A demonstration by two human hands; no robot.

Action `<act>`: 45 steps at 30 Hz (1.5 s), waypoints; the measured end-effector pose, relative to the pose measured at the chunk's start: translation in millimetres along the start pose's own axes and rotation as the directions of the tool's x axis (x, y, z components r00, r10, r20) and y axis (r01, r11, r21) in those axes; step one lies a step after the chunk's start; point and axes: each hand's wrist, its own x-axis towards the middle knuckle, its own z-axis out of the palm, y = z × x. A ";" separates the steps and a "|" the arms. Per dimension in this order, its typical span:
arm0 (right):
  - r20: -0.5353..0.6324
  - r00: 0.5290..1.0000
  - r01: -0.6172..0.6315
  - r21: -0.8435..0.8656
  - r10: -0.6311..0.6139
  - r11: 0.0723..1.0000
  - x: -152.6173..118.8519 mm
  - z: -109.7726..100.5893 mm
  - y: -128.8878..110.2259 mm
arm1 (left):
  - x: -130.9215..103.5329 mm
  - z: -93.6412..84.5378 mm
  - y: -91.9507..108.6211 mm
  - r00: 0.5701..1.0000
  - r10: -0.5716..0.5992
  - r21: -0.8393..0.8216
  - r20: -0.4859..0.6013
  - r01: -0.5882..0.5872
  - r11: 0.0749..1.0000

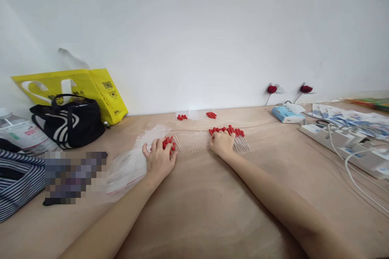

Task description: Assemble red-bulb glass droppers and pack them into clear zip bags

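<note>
Both your bare forearms reach forward and lean inward from either side, your left hand (160, 158) palm down with its fingers spread and bent, your right hand (223, 143) apart from it, curled more tightly with its knuckles up and fingertips hidden.

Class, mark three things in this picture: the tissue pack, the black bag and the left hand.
Tissue pack (284, 114): head view, blue wrapper.
Black bag (86, 123): head view, side.
Left hand (159, 160): head view, back.
</note>
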 end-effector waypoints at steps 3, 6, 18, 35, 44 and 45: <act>0.038 0.999 -0.005 -0.042 0.007 0.999 5.1 -0.5 -2.2 | 3.6 3.1 -0.5 1.000 0.020 0.027 -0.016 -0.020 0.999; 0.054 0.998 -0.014 -0.054 0.017 0.998 10.8 1.3 -5.2 | 7.3 6.3 -0.2 0.999 0.031 0.032 -0.014 -0.031 0.999; -0.012 1.000 0.020 -0.082 -0.021 0.996 6.1 -1.0 -3.0 | 1.7 -2.9 7.3 0.985 0.065 -0.091 -0.158 -0.080 0.993; 0.037 0.999 0.031 -0.089 -0.028 0.996 3.9 -6.7 -4.8 | -15.8 -13.1 35.5 0.939 0.330 -0.555 0.096 -0.225 0.801; -0.022 0.829 0.559 0.038 -0.559 0.828 -45.1 -23.9 48.8 | -15.0 -16.2 35.2 0.952 0.293 -0.578 0.085 -0.192 0.793; -0.023 0.808 0.589 0.055 -0.589 0.806 -50.0 -23.8 54.9 | -14.8 -16.7 35.4 0.953 0.291 -0.575 0.086 -0.191 0.796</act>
